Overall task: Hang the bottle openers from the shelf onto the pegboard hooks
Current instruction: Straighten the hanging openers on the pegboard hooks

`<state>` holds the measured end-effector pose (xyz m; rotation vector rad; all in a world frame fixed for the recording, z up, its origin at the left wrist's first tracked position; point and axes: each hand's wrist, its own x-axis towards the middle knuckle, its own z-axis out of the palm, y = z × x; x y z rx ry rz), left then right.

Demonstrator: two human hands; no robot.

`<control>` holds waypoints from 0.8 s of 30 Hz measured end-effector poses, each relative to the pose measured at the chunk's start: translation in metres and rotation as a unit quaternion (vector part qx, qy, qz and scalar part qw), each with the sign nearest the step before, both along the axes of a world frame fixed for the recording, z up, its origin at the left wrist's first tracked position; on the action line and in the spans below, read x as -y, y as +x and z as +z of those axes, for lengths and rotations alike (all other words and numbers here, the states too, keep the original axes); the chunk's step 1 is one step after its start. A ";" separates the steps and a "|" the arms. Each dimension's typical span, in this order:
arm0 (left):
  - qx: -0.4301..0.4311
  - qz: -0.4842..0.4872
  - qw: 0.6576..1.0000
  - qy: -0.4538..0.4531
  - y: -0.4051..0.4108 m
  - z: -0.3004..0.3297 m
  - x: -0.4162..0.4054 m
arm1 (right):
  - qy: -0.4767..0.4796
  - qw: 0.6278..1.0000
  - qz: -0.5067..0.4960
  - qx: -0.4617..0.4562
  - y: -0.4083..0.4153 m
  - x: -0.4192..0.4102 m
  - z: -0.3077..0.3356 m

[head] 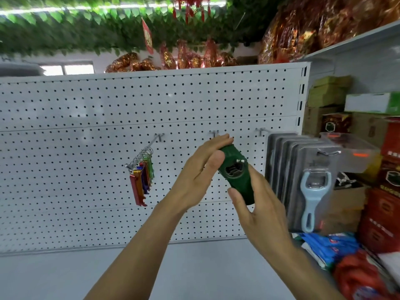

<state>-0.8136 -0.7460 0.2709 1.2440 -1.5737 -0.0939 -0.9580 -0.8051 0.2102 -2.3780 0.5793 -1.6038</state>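
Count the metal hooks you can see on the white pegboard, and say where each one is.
3: the left hook carries coloured keyring openers, the middle hook sits behind the left hand, the right hook holds packaged openers. Others may be hidden.

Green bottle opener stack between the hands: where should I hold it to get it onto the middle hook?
Probably hold the green bottle opener stack by its lower end, from the right, as the right hand does. That leaves the upper end free to meet the bare hook.

Green leaf garland (65, 29) overhead, window (67, 69) beyond, boxes (329, 92) right.
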 end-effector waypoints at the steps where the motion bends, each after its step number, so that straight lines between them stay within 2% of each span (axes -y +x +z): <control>1: 0.008 0.003 1.000 -0.004 0.002 0.000 0.000 | -0.001 1.000 -0.005 0.003 0.001 0.001 0.000; 7: 0.076 0.022 0.997 -0.007 0.012 0.010 -0.006 | 0.015 1.000 -0.027 -0.005 0.006 0.005 0.005; 14: 0.250 0.085 0.964 0.018 0.025 0.015 -0.007 | 0.017 0.998 -0.047 -0.043 0.011 0.007 0.010; 24: 0.274 0.114 0.954 0.038 0.034 0.012 0.004 | 0.040 0.991 -0.073 -0.102 0.011 0.008 0.023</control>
